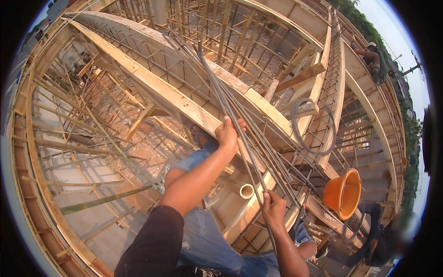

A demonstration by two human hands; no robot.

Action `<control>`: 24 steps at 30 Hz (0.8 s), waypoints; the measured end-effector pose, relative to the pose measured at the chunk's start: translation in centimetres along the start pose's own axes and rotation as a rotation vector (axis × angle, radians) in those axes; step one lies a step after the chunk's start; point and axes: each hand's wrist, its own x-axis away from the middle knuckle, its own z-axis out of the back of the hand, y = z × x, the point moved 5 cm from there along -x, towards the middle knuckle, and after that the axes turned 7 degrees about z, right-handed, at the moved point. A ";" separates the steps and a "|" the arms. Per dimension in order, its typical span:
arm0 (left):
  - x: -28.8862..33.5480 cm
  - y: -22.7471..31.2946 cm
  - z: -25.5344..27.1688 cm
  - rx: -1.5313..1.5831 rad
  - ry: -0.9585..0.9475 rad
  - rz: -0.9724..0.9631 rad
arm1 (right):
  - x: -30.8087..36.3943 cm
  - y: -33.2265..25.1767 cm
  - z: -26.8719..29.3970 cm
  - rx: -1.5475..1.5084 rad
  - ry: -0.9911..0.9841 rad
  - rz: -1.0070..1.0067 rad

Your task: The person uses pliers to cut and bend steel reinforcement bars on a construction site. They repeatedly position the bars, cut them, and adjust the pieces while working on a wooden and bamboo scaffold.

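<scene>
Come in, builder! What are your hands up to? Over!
Left hand closed on thin metal rods; right hand gripping them further down. More rods close alongside. Orange bucket off to the right, apart from both hands.

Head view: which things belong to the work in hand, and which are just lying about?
In use:
- steel rods, held by left hand and right hand
- rod bundle alongside, probably

Apparently lying about:
- orange bucket
- dark coil
- cream pipe

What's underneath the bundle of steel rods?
Beneath the rods, timber formwork boards show on either side. The strip directly under the rods is covered, and the left hand hides a little more.
</scene>
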 end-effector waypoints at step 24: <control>0.8 0.6 0.8 0.011 0.185 -0.054 | 0.1 0.7 -2.2 -0.176 -0.138 -0.100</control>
